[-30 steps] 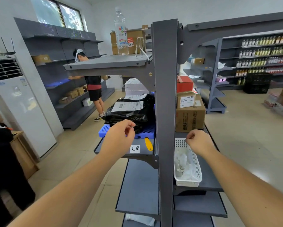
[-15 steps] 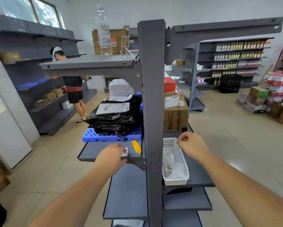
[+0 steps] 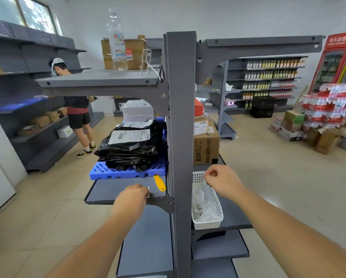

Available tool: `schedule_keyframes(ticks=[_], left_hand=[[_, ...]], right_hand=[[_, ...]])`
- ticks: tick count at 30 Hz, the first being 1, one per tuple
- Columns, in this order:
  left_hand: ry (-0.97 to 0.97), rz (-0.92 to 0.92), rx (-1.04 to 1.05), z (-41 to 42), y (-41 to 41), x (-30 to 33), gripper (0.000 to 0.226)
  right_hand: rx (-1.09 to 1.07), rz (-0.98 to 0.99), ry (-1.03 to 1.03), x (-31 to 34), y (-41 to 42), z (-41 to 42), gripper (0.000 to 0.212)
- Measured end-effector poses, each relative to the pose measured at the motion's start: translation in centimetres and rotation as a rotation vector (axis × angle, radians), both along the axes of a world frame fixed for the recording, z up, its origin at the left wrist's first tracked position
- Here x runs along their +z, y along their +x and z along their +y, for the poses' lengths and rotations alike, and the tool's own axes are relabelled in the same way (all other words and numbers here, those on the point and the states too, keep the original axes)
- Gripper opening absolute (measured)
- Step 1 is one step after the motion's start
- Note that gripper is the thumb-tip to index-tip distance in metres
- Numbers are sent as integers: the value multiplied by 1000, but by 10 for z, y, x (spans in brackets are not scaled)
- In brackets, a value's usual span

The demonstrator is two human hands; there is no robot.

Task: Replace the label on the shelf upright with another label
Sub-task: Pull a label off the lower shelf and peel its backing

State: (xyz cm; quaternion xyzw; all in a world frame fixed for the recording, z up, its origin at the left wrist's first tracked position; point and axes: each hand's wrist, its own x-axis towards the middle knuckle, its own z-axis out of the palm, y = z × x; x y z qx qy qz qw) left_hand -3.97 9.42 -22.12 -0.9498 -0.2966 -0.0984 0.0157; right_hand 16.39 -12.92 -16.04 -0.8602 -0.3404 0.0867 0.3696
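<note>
The left hand (image 3: 131,199) covers and seems to pinch the small white label (image 3: 147,192) on the shelf (image 3: 108,192) edge, so lift it slowly, while the right hand (image 3: 223,182) is curled shut over the white basket (image 3: 214,199).

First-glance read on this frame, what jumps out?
The tall grey metal shelf upright splits the view down the middle. Left of it, black plastic parcel bags sit piled on a blue slatted plastic pallet, and the left hand reaches a small white label on the shelf below. The right hand hovers closed over a white perforated plastic basket.
</note>
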Motion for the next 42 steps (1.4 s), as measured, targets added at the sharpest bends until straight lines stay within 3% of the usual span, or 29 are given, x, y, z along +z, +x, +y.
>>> schedule_keyframes(ticks=[3,6,9,13,18,22,25,28,31,42], left_hand=[[23,-60,-6,-3,-7,2,27],[110,-315,-63,-9,-15,18,10],[151,-566,-169,-25,-16,42,12],[199,-760,-304,-55,-15,77,7],[261,-852,-437,-85,-13,101,12],[290,-834,-457,-92,-12,104,12],[140,-816,-411,-97,-16,106,21],[-331,-919,-234,-105,-16,113,28],[-746,-995,-110,-110,-9,125,14],[-826,-967,-60,-115,-6,129,20]], right_hand=[[31,14,23,4,-7,4,15],[72,34,95,12,-17,7,17],[180,85,172,20,-31,5,20],[304,212,212,30,-53,9,27],[333,483,343,49,-75,20,44],[345,537,464,59,-83,21,30],[310,416,468,63,-81,19,26],[315,306,442,66,-81,14,24],[354,244,432,66,-82,11,22],[299,259,478,76,-77,-2,18]])
